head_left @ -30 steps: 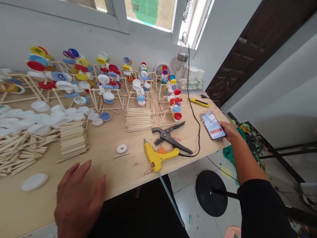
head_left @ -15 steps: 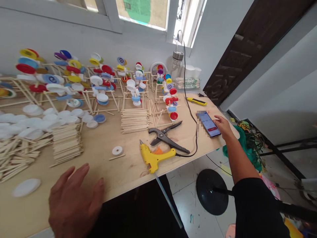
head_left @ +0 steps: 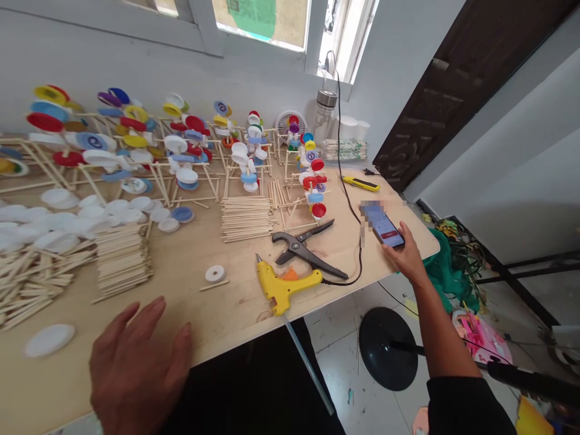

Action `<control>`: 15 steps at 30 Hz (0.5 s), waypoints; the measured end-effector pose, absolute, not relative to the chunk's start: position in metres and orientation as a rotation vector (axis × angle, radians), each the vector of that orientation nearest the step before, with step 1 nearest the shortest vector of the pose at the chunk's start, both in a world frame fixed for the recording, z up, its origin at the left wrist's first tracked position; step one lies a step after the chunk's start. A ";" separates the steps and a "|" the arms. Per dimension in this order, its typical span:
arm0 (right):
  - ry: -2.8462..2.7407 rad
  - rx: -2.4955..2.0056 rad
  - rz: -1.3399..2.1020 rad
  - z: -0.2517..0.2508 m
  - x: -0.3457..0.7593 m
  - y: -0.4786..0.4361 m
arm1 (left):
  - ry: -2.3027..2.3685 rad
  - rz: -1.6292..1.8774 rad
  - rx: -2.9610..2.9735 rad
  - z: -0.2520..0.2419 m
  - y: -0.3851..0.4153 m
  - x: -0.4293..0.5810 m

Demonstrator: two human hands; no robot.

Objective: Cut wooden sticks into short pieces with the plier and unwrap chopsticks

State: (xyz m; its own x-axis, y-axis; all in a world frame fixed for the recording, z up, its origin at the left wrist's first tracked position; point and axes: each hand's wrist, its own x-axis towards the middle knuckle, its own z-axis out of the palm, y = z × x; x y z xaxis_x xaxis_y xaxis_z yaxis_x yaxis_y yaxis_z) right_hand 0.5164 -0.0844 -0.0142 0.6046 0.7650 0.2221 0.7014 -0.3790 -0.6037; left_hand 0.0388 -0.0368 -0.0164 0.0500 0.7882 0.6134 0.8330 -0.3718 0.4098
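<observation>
My left hand (head_left: 136, 362) lies flat and open on the wooden table (head_left: 217, 314) near its front edge, holding nothing. Far out to the right, my right hand (head_left: 408, 257) rests at the near end of a lit phone (head_left: 383, 223) lying on the table, fingers touching its lower edge. A yellow glue gun (head_left: 285, 287) and black pliers (head_left: 306, 251) lie between my hands. A small white disc (head_left: 215, 273) with a stick beside it sits left of the glue gun.
Stick-and-cap models (head_left: 181, 145) line the back. Stacks of sticks (head_left: 247, 217) and another stick pile (head_left: 120, 260), and white lids (head_left: 49, 338) cover the left. A yellow cutter (head_left: 360, 183), a black cable (head_left: 351, 205), a bottle (head_left: 324, 115) stand right. A black stool (head_left: 387, 347) is on the floor.
My right hand slid from beside the phone toward its near end, the wrist pulling back over the table edge. My left hand barely moved.
</observation>
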 end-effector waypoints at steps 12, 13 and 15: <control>-1.278 -2.263 -0.118 -0.018 0.510 -0.070 | -1.531 -1.169 -2.265 -0.036 -0.026 0.022; -1.286 -2.261 -0.127 -0.018 0.511 -0.068 | -1.491 -1.192 -2.255 -0.037 -0.025 0.022; -1.296 -2.258 -0.143 -0.018 0.513 -0.062 | -1.423 -1.223 -2.241 -0.038 -0.025 0.022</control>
